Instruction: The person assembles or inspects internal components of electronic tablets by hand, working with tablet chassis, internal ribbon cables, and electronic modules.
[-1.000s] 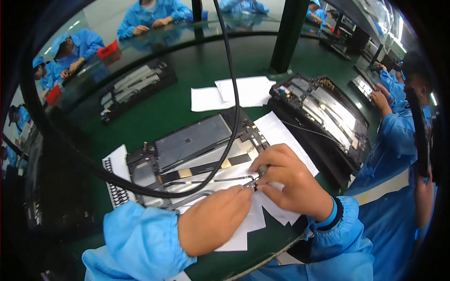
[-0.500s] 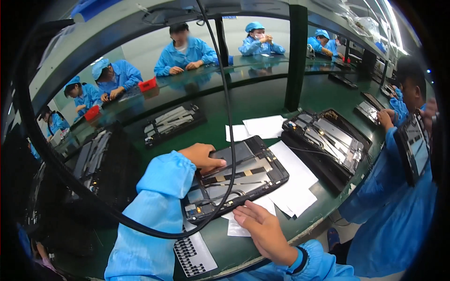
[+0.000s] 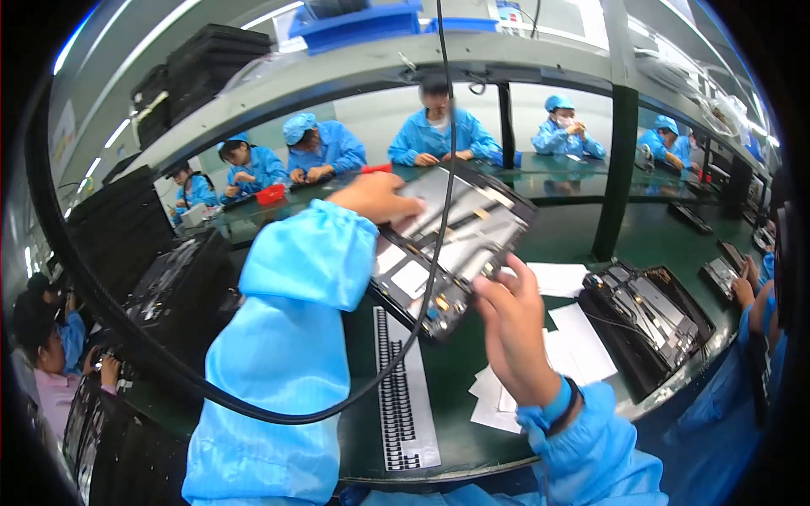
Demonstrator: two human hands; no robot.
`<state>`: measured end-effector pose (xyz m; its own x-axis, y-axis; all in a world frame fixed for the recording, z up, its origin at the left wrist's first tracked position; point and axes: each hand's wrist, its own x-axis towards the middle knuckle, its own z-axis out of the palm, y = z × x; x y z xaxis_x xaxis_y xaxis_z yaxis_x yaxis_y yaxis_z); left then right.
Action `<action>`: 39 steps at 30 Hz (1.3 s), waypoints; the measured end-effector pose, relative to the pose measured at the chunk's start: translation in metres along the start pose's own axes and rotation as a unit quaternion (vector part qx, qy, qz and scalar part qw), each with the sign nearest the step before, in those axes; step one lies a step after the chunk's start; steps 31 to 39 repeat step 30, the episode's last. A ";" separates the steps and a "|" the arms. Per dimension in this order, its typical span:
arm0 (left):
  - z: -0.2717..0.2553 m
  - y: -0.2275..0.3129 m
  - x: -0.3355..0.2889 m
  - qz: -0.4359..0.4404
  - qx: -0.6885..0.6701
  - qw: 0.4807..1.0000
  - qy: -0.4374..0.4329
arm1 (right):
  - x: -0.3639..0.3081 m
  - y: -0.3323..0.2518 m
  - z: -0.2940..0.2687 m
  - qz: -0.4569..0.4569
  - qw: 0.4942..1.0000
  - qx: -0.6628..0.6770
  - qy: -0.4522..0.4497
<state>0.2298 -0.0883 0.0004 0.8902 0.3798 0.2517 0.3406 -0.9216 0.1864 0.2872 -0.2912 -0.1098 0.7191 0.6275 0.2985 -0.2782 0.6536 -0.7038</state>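
Observation:
An opened tablet (image 3: 472, 221), its silver battery plates, ribbon cables and boards bare, is held tilted above the green bench. My left hand (image 3: 378, 199) grips it by the far left edge, the thumb lying over the inner side. At the near right edge, my right hand (image 3: 516, 329) has its thumb and fingers on the frame; part of that grip is hidden behind the tablet. Below lies a white sheet with rows of black stickers (image 3: 403, 401). Loose white papers (image 3: 580, 341) are spread beside my right wrist.
A thick black cable (image 3: 440, 261) hangs in front of the tablet and loops left. Another opened tablet (image 3: 645, 316) rests on a black tray at right. Black trays (image 3: 126, 221) are stacked at left. A dark post (image 3: 620, 169) stands on the bench (image 3: 574, 226); co-workers sit across and alongside.
The tablet has been lifted off the papers and tilted up. My right hand has come from beside it onto its edge. The view has swung left and up, showing more shelf.

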 end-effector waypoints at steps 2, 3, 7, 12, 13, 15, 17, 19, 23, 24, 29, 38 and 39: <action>-0.018 -0.026 -0.006 -0.054 0.048 0.993 0.096 | 0.028 0.014 0.030 -0.011 1.000 -0.001 0.015; -0.051 -0.032 -0.042 -0.144 0.095 0.979 0.104 | 0.041 0.039 0.052 -0.021 0.999 -0.033 -0.032; -0.065 -0.099 -0.094 -0.231 0.012 0.960 0.159 | 0.054 0.091 0.112 -0.038 0.978 -0.193 -0.075; -0.041 -0.167 -0.181 -0.373 -0.069 0.911 0.165 | 0.027 0.141 0.144 -0.180 0.913 -0.325 -0.165; -0.035 -0.170 -0.175 -0.366 -0.079 0.915 0.153 | 0.029 0.142 0.145 -0.179 0.912 -0.330 -0.162; -0.026 -0.170 -0.168 -0.362 -0.093 0.918 0.133 | 0.023 0.140 0.147 -0.120 0.947 -0.207 -0.212; -0.024 -0.156 -0.172 -0.327 -0.188 0.913 0.156 | 0.012 0.131 0.156 -0.208 0.929 -0.214 -0.217; -0.023 -0.164 -0.175 -0.355 -0.094 0.915 0.167 | 0.018 0.137 0.154 -0.189 0.928 -0.254 -0.198; -0.013 -0.188 -0.155 -0.375 -0.031 0.911 0.169 | 0.031 0.150 0.132 -0.159 0.892 -0.405 -0.125; -0.024 -0.173 -0.156 -0.374 -0.033 0.914 0.153 | 0.028 0.153 0.137 -0.183 0.894 -0.392 -0.113; -0.035 -0.173 -0.169 -0.376 -0.079 0.904 0.186 | 0.027 0.146 0.156 -0.158 0.919 -0.333 -0.139; -0.040 -0.160 -0.168 -0.379 -0.080 0.904 0.182 | 0.031 0.143 0.159 -0.145 0.924 -0.324 -0.145; -0.040 -0.160 -0.168 -0.379 -0.080 0.904 0.182 | 0.031 0.143 0.159 -0.145 0.924 -0.324 -0.145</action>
